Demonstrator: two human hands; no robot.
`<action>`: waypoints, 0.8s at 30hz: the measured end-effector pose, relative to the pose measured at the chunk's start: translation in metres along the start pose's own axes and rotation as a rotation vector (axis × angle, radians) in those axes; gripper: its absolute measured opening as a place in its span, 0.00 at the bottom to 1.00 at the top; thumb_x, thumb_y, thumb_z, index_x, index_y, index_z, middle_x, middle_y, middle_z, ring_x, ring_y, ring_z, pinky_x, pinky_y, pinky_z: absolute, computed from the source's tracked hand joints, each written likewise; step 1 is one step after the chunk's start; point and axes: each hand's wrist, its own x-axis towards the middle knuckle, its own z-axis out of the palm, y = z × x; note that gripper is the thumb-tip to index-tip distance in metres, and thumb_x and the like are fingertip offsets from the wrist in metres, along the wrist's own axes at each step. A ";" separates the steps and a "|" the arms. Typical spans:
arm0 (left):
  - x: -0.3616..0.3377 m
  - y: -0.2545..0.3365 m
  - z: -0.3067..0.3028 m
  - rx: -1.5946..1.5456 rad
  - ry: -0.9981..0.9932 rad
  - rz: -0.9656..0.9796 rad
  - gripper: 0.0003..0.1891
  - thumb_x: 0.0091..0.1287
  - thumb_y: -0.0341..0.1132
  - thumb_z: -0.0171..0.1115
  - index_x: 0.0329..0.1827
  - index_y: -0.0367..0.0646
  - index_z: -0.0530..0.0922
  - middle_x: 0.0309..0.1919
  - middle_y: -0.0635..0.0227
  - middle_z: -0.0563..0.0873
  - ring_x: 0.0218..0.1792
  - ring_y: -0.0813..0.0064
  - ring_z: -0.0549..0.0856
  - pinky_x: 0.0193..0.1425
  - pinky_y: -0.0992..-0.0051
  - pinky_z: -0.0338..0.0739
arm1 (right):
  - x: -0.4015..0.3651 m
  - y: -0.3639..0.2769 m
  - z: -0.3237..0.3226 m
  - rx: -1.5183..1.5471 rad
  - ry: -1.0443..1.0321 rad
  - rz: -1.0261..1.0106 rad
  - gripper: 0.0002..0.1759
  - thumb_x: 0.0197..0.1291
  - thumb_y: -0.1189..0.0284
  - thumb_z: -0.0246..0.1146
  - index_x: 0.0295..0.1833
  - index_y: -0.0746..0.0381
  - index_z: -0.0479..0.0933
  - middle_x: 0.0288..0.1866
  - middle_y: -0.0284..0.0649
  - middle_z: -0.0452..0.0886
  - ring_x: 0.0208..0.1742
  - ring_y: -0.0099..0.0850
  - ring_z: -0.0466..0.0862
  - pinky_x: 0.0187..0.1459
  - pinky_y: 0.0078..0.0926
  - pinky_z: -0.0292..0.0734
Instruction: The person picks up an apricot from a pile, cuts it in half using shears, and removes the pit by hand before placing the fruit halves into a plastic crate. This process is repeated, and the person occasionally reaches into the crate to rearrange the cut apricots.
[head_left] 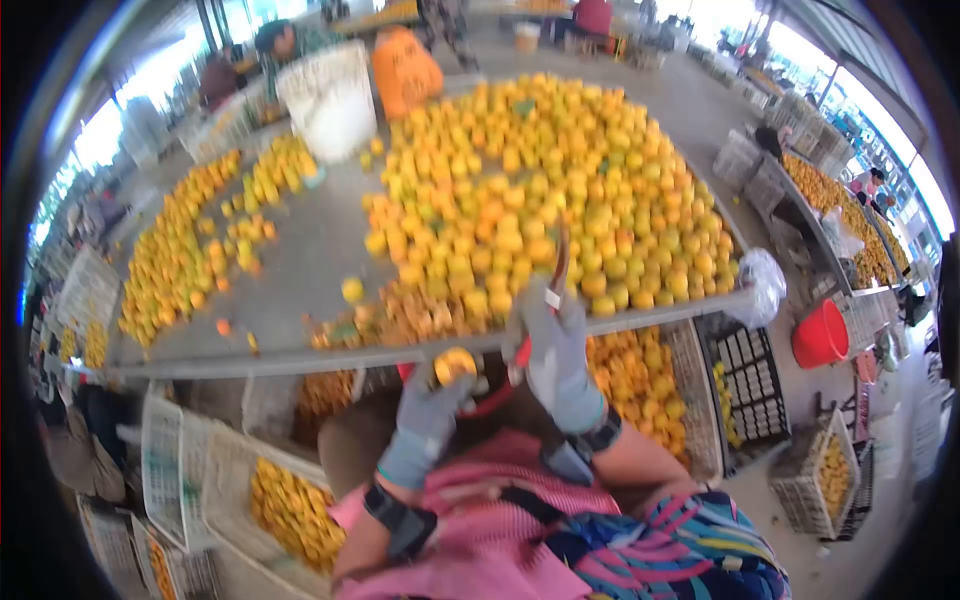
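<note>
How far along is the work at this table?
Apparently done: the loaded crate at right and another crate at left, below the table. In hand: one fruit in the left hand, a curved tool in the right hand. Remaining: the big pile on the table, so probably plenty.

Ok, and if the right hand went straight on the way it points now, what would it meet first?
Most likely the heaped yellow-orange fruit, with the curved tool in the right hand reaching it first. Depth is unclear, so it might pass above the nearest pieces.
</note>
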 end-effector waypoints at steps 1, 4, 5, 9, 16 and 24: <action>-0.003 0.007 0.006 -0.017 0.015 0.019 0.16 0.68 0.30 0.58 0.57 0.39 0.71 0.47 0.66 0.83 0.38 0.81 0.84 0.33 0.84 0.77 | 0.002 -0.004 0.002 -0.012 -0.016 -0.038 0.12 0.69 0.67 0.55 0.33 0.62 0.67 0.14 0.31 0.70 0.12 0.19 0.69 0.13 0.19 0.61; -0.001 0.000 0.005 -0.118 -0.066 0.087 0.15 0.66 0.28 0.60 0.54 0.40 0.71 0.44 0.67 0.83 0.33 0.83 0.81 0.30 0.85 0.74 | 0.003 -0.008 0.014 0.143 -0.048 -0.087 0.12 0.69 0.67 0.54 0.33 0.63 0.68 0.14 0.32 0.70 0.13 0.19 0.70 0.15 0.19 0.62; -0.003 0.001 0.007 -0.128 -0.067 0.077 0.15 0.65 0.27 0.61 0.54 0.40 0.71 0.43 0.68 0.82 0.33 0.83 0.81 0.31 0.85 0.74 | 0.002 -0.010 0.018 0.112 -0.033 -0.116 0.12 0.69 0.67 0.54 0.34 0.63 0.68 0.14 0.32 0.70 0.13 0.19 0.70 0.16 0.19 0.62; -0.001 -0.004 0.015 -0.147 -0.050 0.086 0.15 0.63 0.26 0.63 0.52 0.40 0.72 0.40 0.69 0.82 0.32 0.84 0.79 0.32 0.85 0.74 | 0.001 -0.006 0.025 0.038 -0.027 -0.183 0.16 0.67 0.63 0.57 0.29 0.61 0.68 0.16 0.35 0.68 0.15 0.24 0.69 0.17 0.23 0.66; 0.003 -0.013 0.020 -0.090 0.018 0.079 0.15 0.61 0.27 0.67 0.49 0.41 0.74 0.32 0.73 0.80 0.25 0.86 0.76 0.29 0.85 0.72 | -0.010 0.011 0.032 0.072 0.012 -0.275 0.13 0.67 0.66 0.56 0.33 0.63 0.68 0.17 0.35 0.69 0.15 0.25 0.70 0.19 0.23 0.67; 0.004 -0.015 0.027 0.078 0.067 0.272 0.13 0.61 0.27 0.66 0.47 0.42 0.73 0.29 0.75 0.78 0.22 0.89 0.74 0.23 0.87 0.68 | -0.017 0.024 0.032 -0.074 0.038 -0.463 0.06 0.54 0.76 0.63 0.34 0.66 0.73 0.24 0.35 0.76 0.22 0.23 0.76 0.25 0.20 0.69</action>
